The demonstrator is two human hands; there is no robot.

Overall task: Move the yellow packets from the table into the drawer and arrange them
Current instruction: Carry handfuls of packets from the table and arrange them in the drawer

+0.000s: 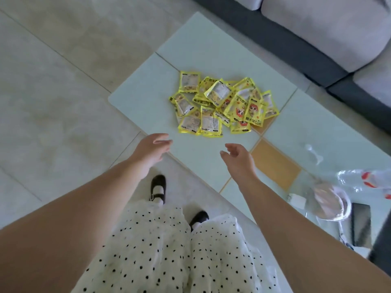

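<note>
Yellow packets [222,103] lie in a loose, overlapping heap on the pale surface [201,49], none of them sorted or stacked. Both hands reach toward the heap from the near edge. The left hand [151,148] hangs over the surface's near edge, fingers loosely curled and apart, holding nothing. The right hand [238,158] is over the surface too, palm turned inward, fingers relaxed and spread, also empty. So each grip is open.

The heap lies ahead of both hands, away from the person, between the two lines of reach. Its nearest packets, at the lower edge of the pile, sit just beyond the gap between the hands; neither hand touches any packet. The pile's long axis runs roughly left to right across the view, so the two hands flank it from the near side. The left hand looks slightly closer to the pile's near-left corner, the right to its near-right corner, with little to choose between them.

No drawer is in view. Judging by the full heap, no packet has gone in, and a two-handed gather seems the likely next move. A sofa [317,28] stands beyond the surface.
</note>
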